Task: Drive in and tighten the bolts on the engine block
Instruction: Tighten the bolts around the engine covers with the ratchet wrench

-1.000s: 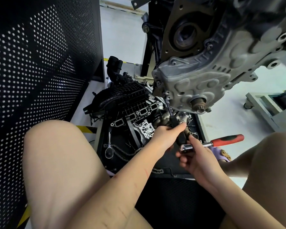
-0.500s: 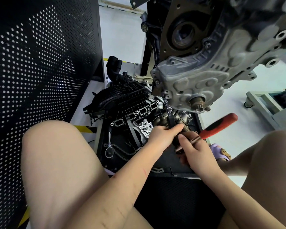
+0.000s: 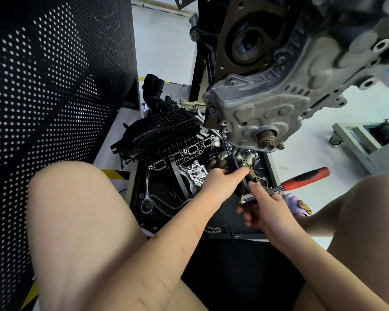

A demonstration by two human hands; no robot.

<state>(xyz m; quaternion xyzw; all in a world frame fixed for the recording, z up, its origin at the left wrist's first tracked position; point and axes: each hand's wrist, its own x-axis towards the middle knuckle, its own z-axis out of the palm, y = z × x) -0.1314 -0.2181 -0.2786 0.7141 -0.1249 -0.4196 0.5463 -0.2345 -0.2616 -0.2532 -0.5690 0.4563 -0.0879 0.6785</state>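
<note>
At one o'clock hangs the engine block (image 3: 267,113). The left hand (image 3: 220,182) grips the extension bar (image 3: 228,151) seated on a lower-edge bolt; the right hand (image 3: 267,209) holds the ratchet (image 3: 288,187). Tightening looks unfinished.

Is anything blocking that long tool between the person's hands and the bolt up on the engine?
Nothing visible does. The extension bar runs clear from the left hand up to the bolt at the engine cover edge. The right hand holds the ratchet below.
</note>
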